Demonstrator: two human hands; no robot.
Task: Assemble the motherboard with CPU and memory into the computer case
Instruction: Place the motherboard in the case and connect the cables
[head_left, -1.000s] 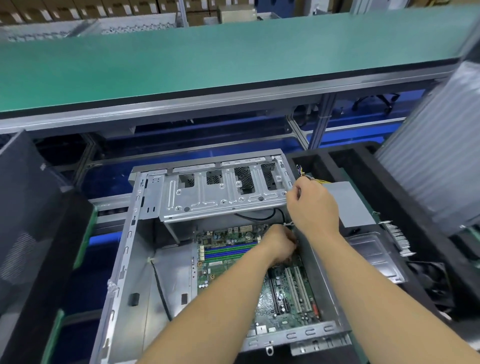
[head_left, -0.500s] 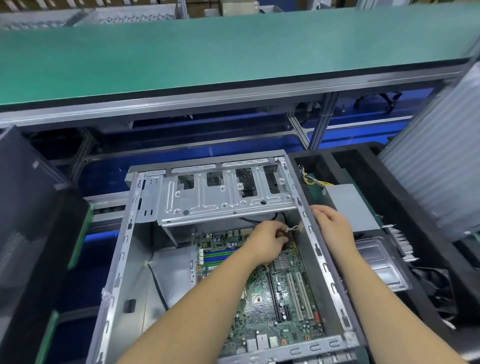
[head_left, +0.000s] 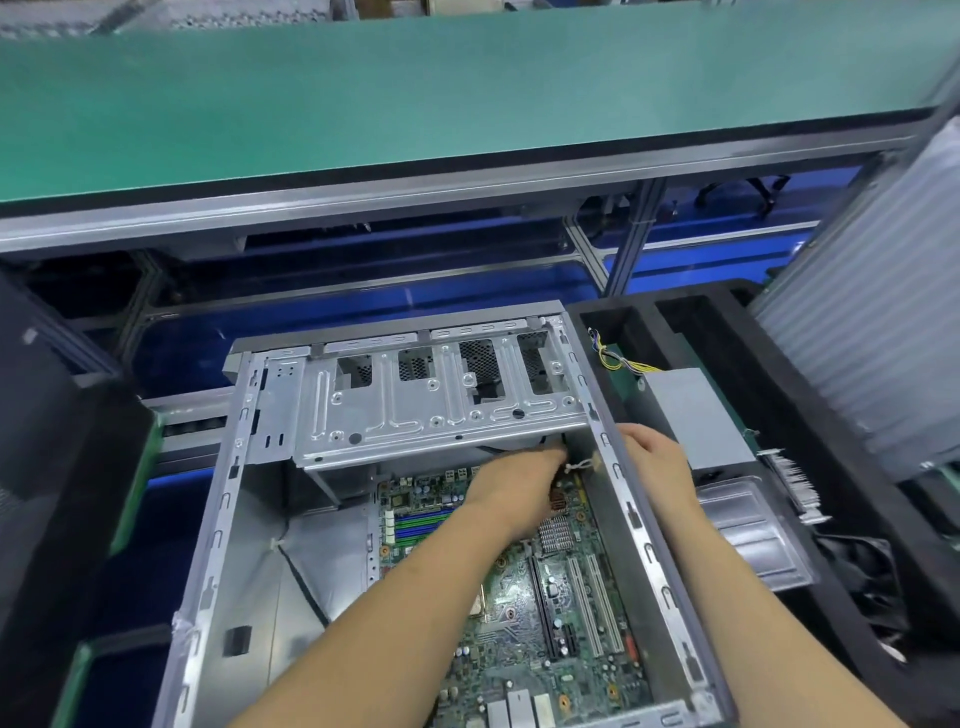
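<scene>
The computer case (head_left: 218, 519) is lying open on its side in front of you, so you are reaching in from above. Inside it, the motherboard (head_left: 524, 613) is already lying flat on the case floor, toward the right wall, with the blue and green memory slots (head_left: 415, 527) at its left part. It is probably sitting there so that its holes can meet the mounting points, but I cannot tell if any screw is in.

Your left hand (head_left: 519, 486) is reaching deep under the drive cage (head_left: 441, 410), at the far corner of the board. Its fingers are curling around something small near a pale cable tie (head_left: 582, 465), but what exactly the grip is holding is hidden, so I cannot tell.

Your right hand (head_left: 652, 462) is resting on the right wall of the case, its fingers lying over the rim, probably to steady the case while the other hand is working. To the right, a foam tray (head_left: 831, 519) is keeping a grey power supply (head_left: 691, 410) with yellow wires (head_left: 618, 361), waiting for later.
</scene>
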